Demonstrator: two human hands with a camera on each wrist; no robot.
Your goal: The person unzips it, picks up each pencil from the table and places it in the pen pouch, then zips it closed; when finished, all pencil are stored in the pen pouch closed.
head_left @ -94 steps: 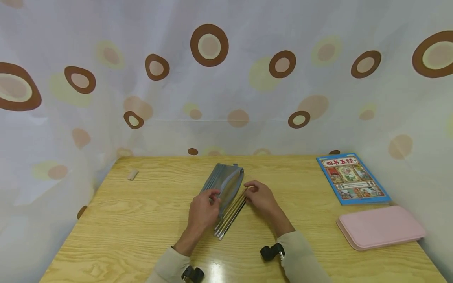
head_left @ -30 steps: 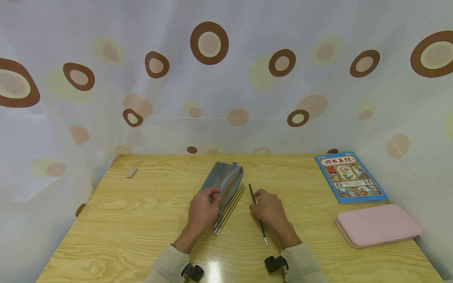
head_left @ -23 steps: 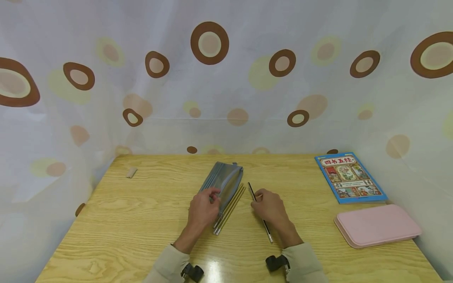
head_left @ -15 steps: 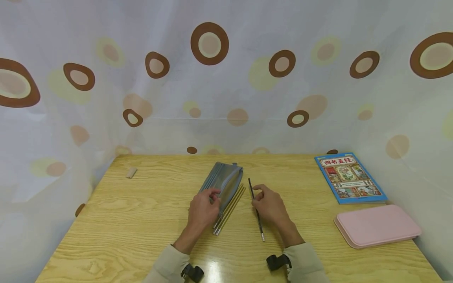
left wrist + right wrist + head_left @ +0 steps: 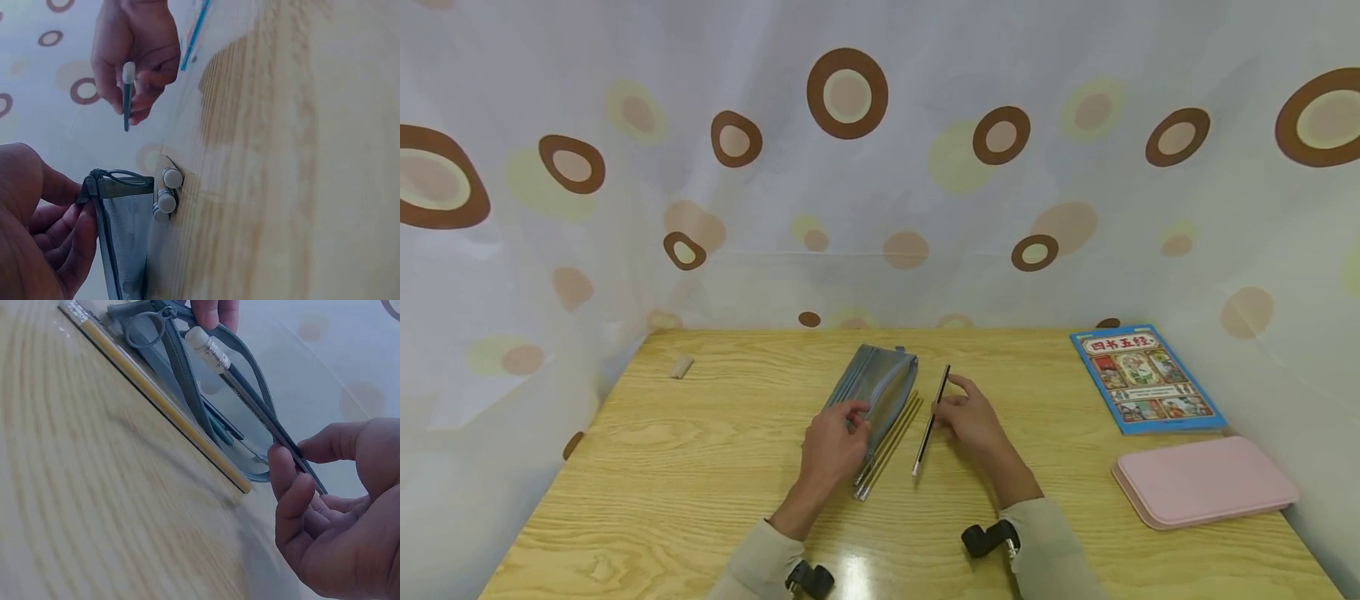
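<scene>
Wooden tabletop (image 5: 737, 442) beneath white-tipped black pencil (image 5: 927, 433).

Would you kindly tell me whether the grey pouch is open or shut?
The pouch is open: in the right wrist view, its zip edges stand apart around a gap.

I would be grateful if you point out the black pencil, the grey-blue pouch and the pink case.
Black pencil (image 5: 253, 401), right wrist view: middle of its shaft.
Grey-blue pouch (image 5: 869, 377), head view: its side.
Pink case (image 5: 1206, 482), head view: middle of its top.
</scene>
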